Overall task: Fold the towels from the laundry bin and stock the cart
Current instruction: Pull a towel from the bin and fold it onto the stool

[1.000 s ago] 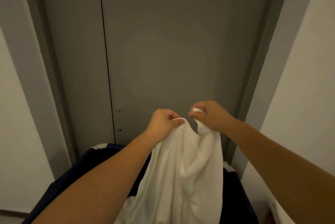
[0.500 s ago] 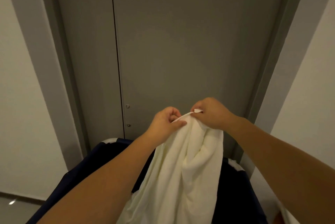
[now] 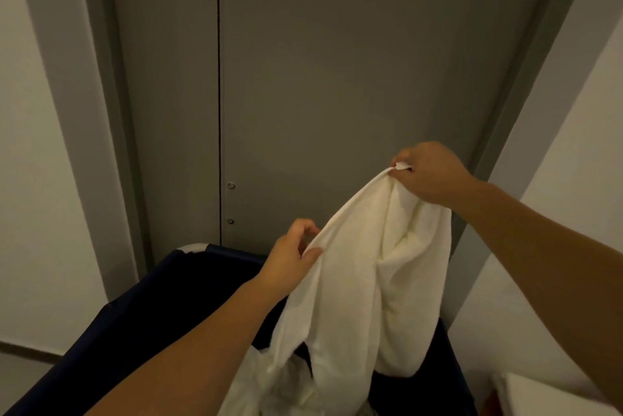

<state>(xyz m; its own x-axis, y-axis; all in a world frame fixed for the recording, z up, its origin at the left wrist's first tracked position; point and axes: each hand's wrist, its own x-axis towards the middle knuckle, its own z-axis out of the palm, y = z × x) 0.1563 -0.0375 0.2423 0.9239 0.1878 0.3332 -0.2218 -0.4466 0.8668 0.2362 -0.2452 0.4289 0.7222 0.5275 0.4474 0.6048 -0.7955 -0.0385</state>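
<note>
a white towel (image 3: 364,264) is held up over a dark blue laundry bin (image 3: 151,314), by which the lower part of the view is filled from 8 to 5 o'clock. the towel's top corner is pinched by the right hand (image 3: 431,173) at 3 o'clock, with its fingers (image 3: 401,159) curled tight on the hem. lower down, at 6 o'clock, the towel's sloping edge is grasped between the thumb and the curled fingers of the left hand (image 3: 290,260). the edge is drawn at a slant between the two hands, which are kept apart. the rest of the towel is hung in loose folds, and its lower end is lost in the bin among more white laundry (image 3: 269,388). a grey door (image 3: 337,78) with two small screws (image 3: 231,185) is seen behind, at 12 o'clock. a white object (image 3: 539,395), too cropped to be told, is seen at 5 o'clock.
</note>
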